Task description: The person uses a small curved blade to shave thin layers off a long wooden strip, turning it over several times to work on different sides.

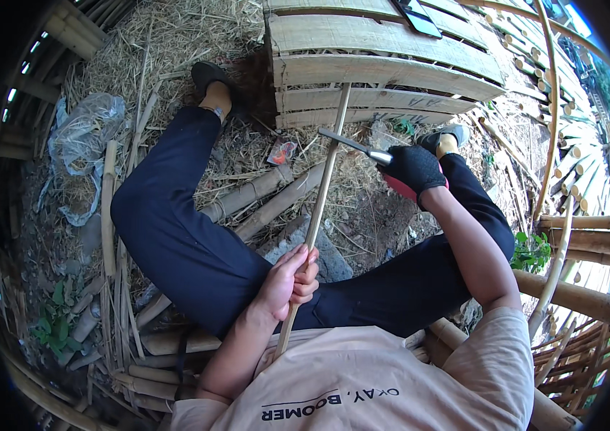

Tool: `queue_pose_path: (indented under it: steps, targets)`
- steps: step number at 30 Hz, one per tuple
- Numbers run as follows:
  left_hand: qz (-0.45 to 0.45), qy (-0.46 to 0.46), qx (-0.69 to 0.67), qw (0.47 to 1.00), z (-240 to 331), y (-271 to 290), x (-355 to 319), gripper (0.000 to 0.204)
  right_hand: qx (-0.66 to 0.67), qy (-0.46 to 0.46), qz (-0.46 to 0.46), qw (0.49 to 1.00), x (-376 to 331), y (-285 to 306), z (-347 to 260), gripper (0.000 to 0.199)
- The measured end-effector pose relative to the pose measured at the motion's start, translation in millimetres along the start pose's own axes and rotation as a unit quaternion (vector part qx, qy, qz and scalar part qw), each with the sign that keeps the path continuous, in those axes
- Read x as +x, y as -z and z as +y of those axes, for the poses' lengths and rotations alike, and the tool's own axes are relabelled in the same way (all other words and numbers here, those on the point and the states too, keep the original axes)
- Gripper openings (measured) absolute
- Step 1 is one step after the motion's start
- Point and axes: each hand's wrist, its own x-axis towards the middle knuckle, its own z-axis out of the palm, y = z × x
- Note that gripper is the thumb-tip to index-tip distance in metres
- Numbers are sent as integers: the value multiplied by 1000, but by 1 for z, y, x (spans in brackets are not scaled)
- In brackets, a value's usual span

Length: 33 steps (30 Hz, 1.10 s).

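My bare left hand (295, 281) is wrapped round a long, narrow bamboo strip (324, 185). The strip slants up from my shirt, between my legs, to the slatted wooden crate (384, 70) in front. My right hand (414, 172), in a black glove with a red palm, is closed on the handle of a knife (351, 144). The knife's blade lies across the upper part of the strip and appears to touch it. The glove hides most of the handle.
A phone (420, 18) lies on the crate. Thick bamboo poles (280, 201) and a grey stone block (330, 255) are on the straw-covered ground between my legs. A clear plastic bag (88, 133) is at left. Stacked bamboo (586, 169) and a bamboo frame (585, 233) stand right.
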Motion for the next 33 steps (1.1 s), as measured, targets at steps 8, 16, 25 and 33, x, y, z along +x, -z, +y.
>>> queue_pose_path:
  steps: [8, 16, 25, 33]
  targets:
    - [8, -3, -1, 1000, -1, -3, 1, 26, 28, 42, 52, 997, -18, 6, -1, 40]
    - [5, 0, 6, 1000, -1, -3, 2, 26, 25, 227, -57, 972, -31, -9, -32, 24]
    - [14, -3, 13, 1000, 1, -5, 0, 26, 42, 234, -76, 968, -29, -13, -30, 26]
    - [8, -5, 3, 1000, 0, -4, 1, 26, 40, 204, -109, 972, -30, -13, -32, 27]
